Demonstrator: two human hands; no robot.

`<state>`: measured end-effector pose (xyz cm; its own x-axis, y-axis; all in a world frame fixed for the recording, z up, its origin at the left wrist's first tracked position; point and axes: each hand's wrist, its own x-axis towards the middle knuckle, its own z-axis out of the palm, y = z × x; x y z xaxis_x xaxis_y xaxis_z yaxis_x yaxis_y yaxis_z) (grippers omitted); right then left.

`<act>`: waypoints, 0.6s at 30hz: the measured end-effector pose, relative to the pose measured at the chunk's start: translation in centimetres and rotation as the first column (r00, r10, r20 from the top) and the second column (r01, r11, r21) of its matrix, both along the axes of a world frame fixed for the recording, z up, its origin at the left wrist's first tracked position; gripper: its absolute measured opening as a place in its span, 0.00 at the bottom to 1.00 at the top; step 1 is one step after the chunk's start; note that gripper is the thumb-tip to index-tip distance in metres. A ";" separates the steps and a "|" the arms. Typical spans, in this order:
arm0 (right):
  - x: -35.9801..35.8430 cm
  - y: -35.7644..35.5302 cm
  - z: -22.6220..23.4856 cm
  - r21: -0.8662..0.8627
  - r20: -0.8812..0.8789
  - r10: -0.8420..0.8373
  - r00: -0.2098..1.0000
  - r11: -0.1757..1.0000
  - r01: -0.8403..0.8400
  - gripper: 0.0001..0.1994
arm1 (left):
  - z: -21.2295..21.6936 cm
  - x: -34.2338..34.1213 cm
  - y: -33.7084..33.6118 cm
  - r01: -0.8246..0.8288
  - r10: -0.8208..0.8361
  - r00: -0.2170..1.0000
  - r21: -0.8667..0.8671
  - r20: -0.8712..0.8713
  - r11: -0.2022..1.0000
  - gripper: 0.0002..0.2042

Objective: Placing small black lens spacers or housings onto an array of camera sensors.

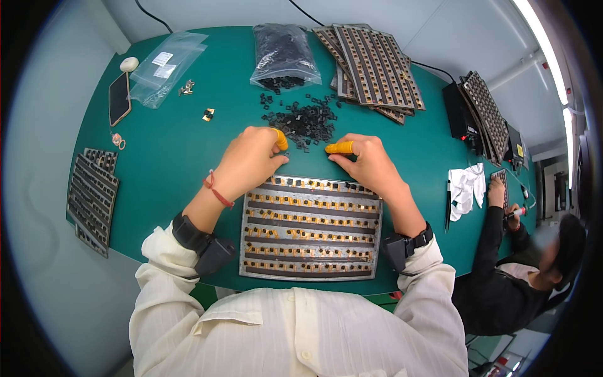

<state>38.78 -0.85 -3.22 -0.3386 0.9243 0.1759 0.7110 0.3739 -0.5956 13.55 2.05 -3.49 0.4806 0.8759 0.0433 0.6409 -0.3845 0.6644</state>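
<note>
A grey metal plate [311,231] with rows of small square slots lies on the green table [163,157] in front of me. My left hand [251,158] hovers at the plate's far left corner, fingers curled, an orange finger cot on one fingertip. My right hand [367,160] sits at the plate's far edge, its index finger in an orange cot pointing left. A loose heap of small black parts [304,120] lies just beyond both hands. Whether either hand pinches a part is hidden.
A clear bag of black parts [284,53] and a stack of slotted plates [374,66] stand at the back. More plates [91,198] lie at the left edge, with a phone [119,97] and an empty plastic bag [166,66]. Another person [521,270] works at the right, by a white cloth [465,188].
</note>
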 end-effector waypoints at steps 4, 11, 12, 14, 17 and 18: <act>1.6 0.0 0.3 -0.139 -0.001 -0.056 0.998 0.989 0.055 0.09 | 0.4 0.7 -0.8 -0.088 0.097 0.987 0.069 -0.128 0.994 0.10; 1.3 0.0 0.0 -0.194 -0.094 -0.136 0.986 0.974 0.115 0.10 | -0.5 1.1 -1.0 -0.095 0.112 0.988 0.157 -0.106 0.983 0.07; 1.3 0.0 -0.1 -0.188 -0.091 -0.129 0.987 0.976 0.111 0.10 | -0.5 1.1 -1.0 -0.092 0.109 0.988 0.152 -0.110 0.984 0.07; 1.3 0.0 0.0 -0.185 -0.083 -0.126 0.989 0.977 0.109 0.10 | -0.4 1.1 -0.8 -0.071 0.088 0.991 0.165 -0.098 0.984 0.07; 0.8 0.0 -0.1 -0.170 -0.094 -0.110 0.990 0.981 0.093 0.10 | -0.9 1.2 -0.6 -0.059 0.077 0.993 0.198 -0.086 0.978 0.07; 0.6 0.0 -0.1 -0.158 -0.114 -0.099 0.989 0.984 0.081 0.09 | -0.9 1.2 -0.6 -0.058 0.076 0.993 0.194 -0.087 0.979 0.07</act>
